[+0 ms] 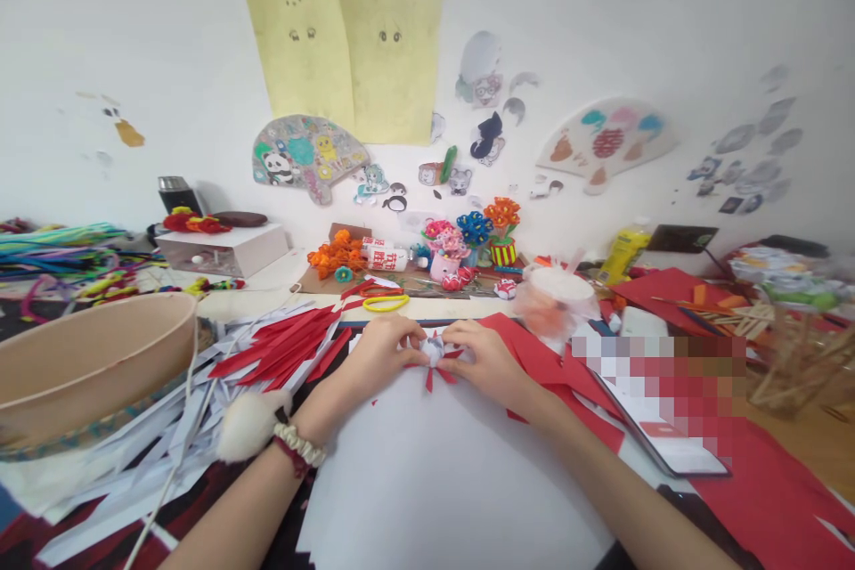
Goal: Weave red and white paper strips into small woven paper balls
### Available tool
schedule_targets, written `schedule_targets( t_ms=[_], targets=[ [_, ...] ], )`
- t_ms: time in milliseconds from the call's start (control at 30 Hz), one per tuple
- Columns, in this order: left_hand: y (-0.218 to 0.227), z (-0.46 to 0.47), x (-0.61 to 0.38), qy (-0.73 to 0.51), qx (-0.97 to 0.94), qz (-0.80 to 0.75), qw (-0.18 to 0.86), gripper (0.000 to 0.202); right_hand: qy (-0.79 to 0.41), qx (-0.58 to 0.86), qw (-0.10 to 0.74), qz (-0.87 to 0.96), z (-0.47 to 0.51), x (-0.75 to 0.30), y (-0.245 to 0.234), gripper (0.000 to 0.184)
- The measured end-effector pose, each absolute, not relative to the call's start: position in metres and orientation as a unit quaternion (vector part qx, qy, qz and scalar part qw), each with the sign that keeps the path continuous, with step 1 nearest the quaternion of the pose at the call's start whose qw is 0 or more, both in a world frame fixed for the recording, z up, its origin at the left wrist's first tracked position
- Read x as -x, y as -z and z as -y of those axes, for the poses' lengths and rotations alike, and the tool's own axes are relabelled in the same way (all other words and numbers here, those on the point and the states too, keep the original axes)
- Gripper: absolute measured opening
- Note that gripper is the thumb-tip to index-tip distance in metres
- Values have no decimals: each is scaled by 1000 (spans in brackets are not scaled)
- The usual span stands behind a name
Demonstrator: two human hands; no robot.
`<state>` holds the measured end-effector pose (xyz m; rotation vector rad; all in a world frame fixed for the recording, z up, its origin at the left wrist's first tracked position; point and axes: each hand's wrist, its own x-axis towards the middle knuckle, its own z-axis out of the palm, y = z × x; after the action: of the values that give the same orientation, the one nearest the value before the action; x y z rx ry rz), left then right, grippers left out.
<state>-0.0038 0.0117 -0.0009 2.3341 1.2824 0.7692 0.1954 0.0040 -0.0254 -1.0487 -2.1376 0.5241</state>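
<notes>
Between the fingertips of both hands is a small white and red folded paper piece, with pointed red strips sticking out around a white middle. My left hand pinches its left side, thumb and forefinger closed on it. On the other side my right hand grips it the same way, thumb underneath. Both hands rest over a stack of white paper. A wristband with a white fluffy ball is on my left wrist.
Red paper strips and white strips lie at left by a beige basket. Yellow-handled scissors lie beyond my hands. Red sheets and a tablet or phone are at right. Handmade flower pots stand behind.
</notes>
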Motion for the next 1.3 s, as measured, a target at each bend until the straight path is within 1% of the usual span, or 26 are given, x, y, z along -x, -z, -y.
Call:
schedule_targets(
  t_ms=[133, 267, 467, 633, 800, 933, 1033, 1267, 1300],
  targets=[
    [1, -12, 4, -274, -828, -449, 192, 14, -196, 412, 339, 823, -4, -195, 25, 6],
    [-2, -11, 6, -261, -844, -411, 225, 23, -170, 440, 331, 817, -2, -195, 24, 12],
    [2, -10, 1, -279, -834, -427, 212, 17, -169, 419, 336, 826, 1, -193, 23, 7],
    [7, -12, 1, -302, -830, -428, 190, 20, -174, 405, 343, 830, 2, -191, 25, 8],
    [6, -13, 4, -277, -834, -429, 209, 23, -154, 428, 327, 829, 3, -189, 26, 5],
    [9, -12, 2, -278, -820, -455, 209, 25, -132, 455, 319, 821, 6, -187, 23, 7],
    [10, -10, -1, -275, -818, -458, 212, 19, -118, 461, 329, 815, 7, -186, 22, 6],
    [5, -5, -4, -287, -828, -453, 166, 16, -72, 411, 376, 827, 4, -188, 28, 2],
    [4, -4, -5, -291, -829, -449, 159, 16, -71, 408, 385, 825, 4, -189, 29, 4]
  ],
)
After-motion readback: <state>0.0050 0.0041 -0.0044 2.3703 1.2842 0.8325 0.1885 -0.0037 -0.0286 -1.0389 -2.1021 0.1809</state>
